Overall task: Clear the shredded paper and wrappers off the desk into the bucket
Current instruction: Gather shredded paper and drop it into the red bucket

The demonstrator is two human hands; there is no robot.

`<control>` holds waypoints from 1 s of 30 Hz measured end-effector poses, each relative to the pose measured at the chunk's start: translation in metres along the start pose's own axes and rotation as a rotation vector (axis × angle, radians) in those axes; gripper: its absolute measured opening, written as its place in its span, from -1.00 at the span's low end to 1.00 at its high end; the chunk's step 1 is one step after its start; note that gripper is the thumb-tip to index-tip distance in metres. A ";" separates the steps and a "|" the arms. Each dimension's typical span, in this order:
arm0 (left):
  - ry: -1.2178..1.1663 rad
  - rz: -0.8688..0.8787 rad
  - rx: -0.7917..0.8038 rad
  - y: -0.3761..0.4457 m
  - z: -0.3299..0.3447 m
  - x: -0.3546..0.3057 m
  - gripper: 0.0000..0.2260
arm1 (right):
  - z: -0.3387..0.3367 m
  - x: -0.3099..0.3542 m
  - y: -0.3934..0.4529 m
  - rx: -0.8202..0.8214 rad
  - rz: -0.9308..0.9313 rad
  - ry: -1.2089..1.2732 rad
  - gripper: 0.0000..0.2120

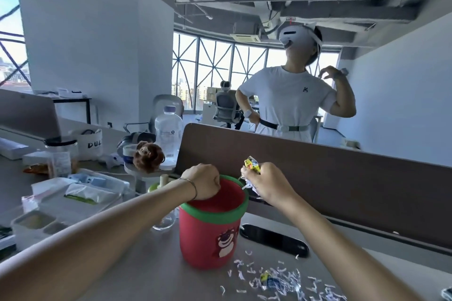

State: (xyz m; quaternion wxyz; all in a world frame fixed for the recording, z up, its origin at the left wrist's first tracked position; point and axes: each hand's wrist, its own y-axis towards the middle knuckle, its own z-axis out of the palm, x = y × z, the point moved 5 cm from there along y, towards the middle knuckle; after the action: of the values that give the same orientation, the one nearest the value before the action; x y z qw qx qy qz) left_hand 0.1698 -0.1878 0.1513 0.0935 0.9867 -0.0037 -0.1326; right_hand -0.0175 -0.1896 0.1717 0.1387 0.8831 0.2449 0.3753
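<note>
A red bucket (208,234) with a green rim and a bear picture stands on the desk in front of me. My left hand (204,182) grips the bucket's far rim with closed fingers. Just right of the rim, my right hand (264,184) is closed around a yellow wrapper (252,163) and some shredded paper strips, held at rim height. More shredded paper (281,281) lies scattered on the desk to the right of the bucket, with a small yellow and blue wrapper (265,277) among it.
A brown partition (342,178) runs behind the bucket, and a black oval pad (274,239) lies at its foot. On the left are plastic containers (61,203), a water bottle (168,134) and a plush toy (148,156). A person in a headset (293,95) stands beyond the partition.
</note>
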 end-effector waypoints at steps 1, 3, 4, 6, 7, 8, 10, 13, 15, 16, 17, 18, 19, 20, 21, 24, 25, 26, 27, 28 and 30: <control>0.012 0.013 -0.006 -0.002 -0.002 0.002 -0.83 | 0.003 0.003 0.005 0.005 0.000 -0.009 -0.47; 0.030 0.033 -0.018 -0.009 -0.006 0.007 -0.76 | 0.011 0.009 0.014 0.025 0.011 -0.032 -0.47; 0.027 0.039 -0.029 -0.013 -0.008 0.010 -0.74 | 0.016 0.012 0.018 0.038 0.020 -0.045 -0.48; -0.013 0.035 -0.060 -0.024 -0.011 0.018 -0.74 | 0.029 0.019 0.023 0.084 0.028 -0.082 -0.51; -0.037 0.031 -0.082 -0.029 -0.012 0.022 -0.73 | 0.036 0.022 0.025 0.115 0.025 -0.107 -0.54; -0.055 0.031 -0.102 -0.033 -0.013 0.026 -0.72 | 0.043 0.026 0.027 0.142 0.016 -0.142 -0.57; -0.056 0.037 -0.118 -0.043 -0.012 0.032 -0.75 | 0.058 0.033 0.030 0.195 0.004 -0.242 -0.62; -0.049 0.057 -0.122 -0.053 -0.012 0.038 -0.77 | 0.076 0.040 0.033 0.279 -0.006 -0.415 -0.64; -0.058 0.065 -0.104 -0.057 -0.012 0.040 -0.79 | 0.085 0.042 0.034 0.323 -0.004 -0.491 -0.65; -0.052 0.069 -0.096 -0.058 -0.012 0.041 -0.81 | 0.088 0.043 0.034 0.343 -0.006 -0.518 -0.67; -0.043 0.071 -0.091 -0.059 -0.012 0.041 -0.84 | 0.091 0.044 0.033 0.364 -0.007 -0.543 -0.73; -0.038 0.073 -0.097 -0.061 -0.013 0.041 -0.87 | 0.092 0.044 0.033 0.380 -0.018 -0.563 -0.79; -0.038 0.075 -0.105 -0.062 -0.015 0.040 -0.87 | 0.093 0.045 0.032 0.393 -0.021 -0.573 -0.82; -0.043 0.074 -0.115 -0.063 -0.016 0.040 -0.86 | 0.094 0.045 0.031 0.401 -0.025 -0.567 -0.81; -0.047 0.067 -0.125 -0.064 -0.018 0.040 -0.84 | 0.094 0.044 0.030 0.409 -0.017 -0.544 -0.79; -0.043 0.028 -0.135 -0.065 -0.023 0.043 -0.77 | 0.090 0.041 0.025 0.442 0.020 -0.463 -0.58; -0.033 0.018 -0.135 -0.067 -0.025 0.042 -0.76 | 0.087 0.041 0.023 0.447 0.031 -0.445 -0.49; -0.020 0.013 -0.135 -0.069 -0.027 0.041 -0.75 | 0.083 0.041 0.021 0.441 0.037 -0.430 -0.42; -0.016 0.010 -0.134 -0.072 -0.028 0.039 -0.74 | 0.079 0.043 0.018 0.428 0.038 -0.418 -0.39; -0.017 0.010 -0.134 -0.075 -0.029 0.038 -0.74 | 0.074 0.044 0.016 0.410 0.030 -0.406 -0.39; -0.019 0.016 -0.136 -0.083 -0.030 0.034 -0.74 | 0.064 0.048 0.008 0.368 0.001 -0.380 -0.43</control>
State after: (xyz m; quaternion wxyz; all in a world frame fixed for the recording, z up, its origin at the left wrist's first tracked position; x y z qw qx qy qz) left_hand 0.2090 -0.1017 0.1556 0.1612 0.9768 -0.0035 -0.1410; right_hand 0.0610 -0.1744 0.1602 0.0192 0.9483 0.2780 0.1520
